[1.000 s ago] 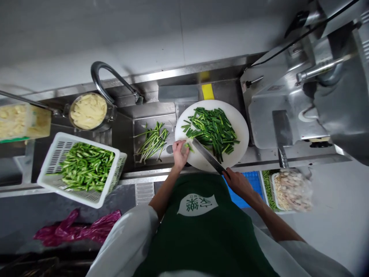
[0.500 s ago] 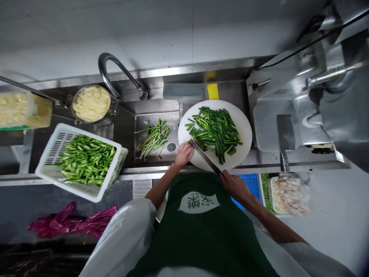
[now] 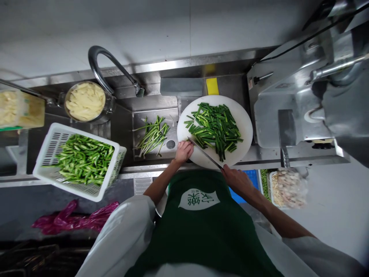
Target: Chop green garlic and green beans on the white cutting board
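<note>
Since a second ago, left hand has gone from pinching a green scrap to curling at the board's left edge; knife now nearer edge-on, suggesting a cut in hand. Greens heaped right of centre. Right hand grips handle, forearm from lower right; left fingers bunched by blade tip, can't tell if holding anything.

Dark green apron carries a white leaf-shaped emblem with green characters near the apron's top edge, loose white sleeves flanking the apron.
</note>
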`<action>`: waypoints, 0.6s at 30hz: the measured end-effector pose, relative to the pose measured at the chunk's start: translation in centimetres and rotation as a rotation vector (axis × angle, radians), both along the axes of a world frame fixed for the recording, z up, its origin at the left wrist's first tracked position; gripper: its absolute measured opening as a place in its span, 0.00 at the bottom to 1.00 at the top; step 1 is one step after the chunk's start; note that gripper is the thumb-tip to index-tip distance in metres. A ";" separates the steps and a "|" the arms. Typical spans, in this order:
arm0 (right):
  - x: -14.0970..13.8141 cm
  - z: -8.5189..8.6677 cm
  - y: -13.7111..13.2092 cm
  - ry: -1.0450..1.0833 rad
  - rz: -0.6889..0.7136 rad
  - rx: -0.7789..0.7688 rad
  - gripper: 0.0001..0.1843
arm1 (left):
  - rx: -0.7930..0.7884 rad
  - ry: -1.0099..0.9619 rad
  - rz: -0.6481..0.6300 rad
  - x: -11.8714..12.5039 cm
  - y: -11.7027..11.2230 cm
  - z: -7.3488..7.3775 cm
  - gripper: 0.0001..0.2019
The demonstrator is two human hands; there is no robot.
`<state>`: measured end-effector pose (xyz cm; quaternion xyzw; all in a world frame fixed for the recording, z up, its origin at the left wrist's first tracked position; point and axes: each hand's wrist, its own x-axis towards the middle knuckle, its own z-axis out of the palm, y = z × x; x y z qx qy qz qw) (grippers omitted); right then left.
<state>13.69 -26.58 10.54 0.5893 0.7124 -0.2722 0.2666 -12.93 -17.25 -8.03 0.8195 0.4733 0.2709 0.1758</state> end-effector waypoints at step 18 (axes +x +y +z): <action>5.8 -1.3 -1.3 0.120 -0.273 0.195 0.15 | 0.007 -0.181 0.062 3.5 0.0 3.7 0.11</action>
